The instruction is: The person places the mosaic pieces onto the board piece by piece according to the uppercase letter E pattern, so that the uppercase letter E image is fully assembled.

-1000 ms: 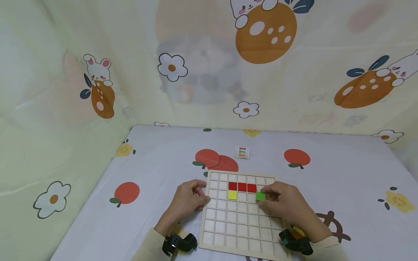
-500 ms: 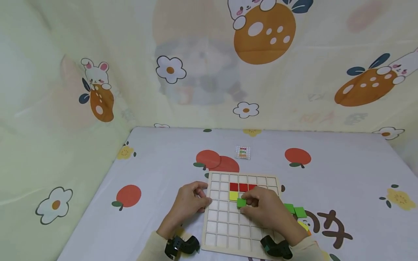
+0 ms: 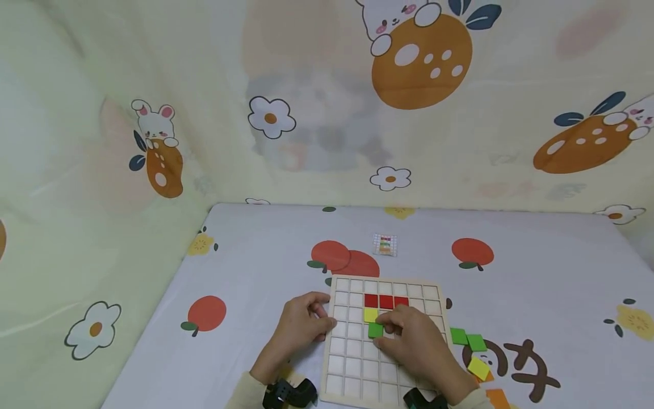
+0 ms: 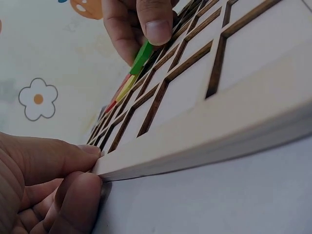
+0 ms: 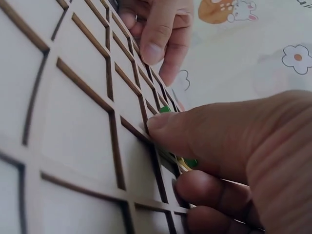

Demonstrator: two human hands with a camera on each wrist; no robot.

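In the head view a wooden grid board (image 3: pixel 347 363) lies on the table, three red tiles (image 3: pixel 386 302) in a row of its cells. Just below the leftmost red one sits a yellow tile (image 3: pixel 370 315). My right hand (image 3: pixel 419 343) pinches a green tile (image 3: pixel 375 330) between thumb and fingers, over the cell under the yellow. The left wrist view shows this green tile (image 4: pixel 141 58) tilted at the board's surface. At the board's left edge, my left hand (image 3: pixel 301 324) grips the frame, its thumb (image 4: pixel 90 151) at the rim.
Right of the board lie loose green tiles (image 3: pixel 477 342), a yellow tile (image 3: pixel 478 368) and an orange tile (image 3: pixel 497 399). A small card (image 3: pixel 385 244) with a coloured grid pattern lies behind the board. A printed curtain (image 3: pixel 317 170) stands along the table's back edge.
My right hand has carried the green tile left across the board, from right of the yellow tile to the cell below it. The left hand has stayed at the board's edge.
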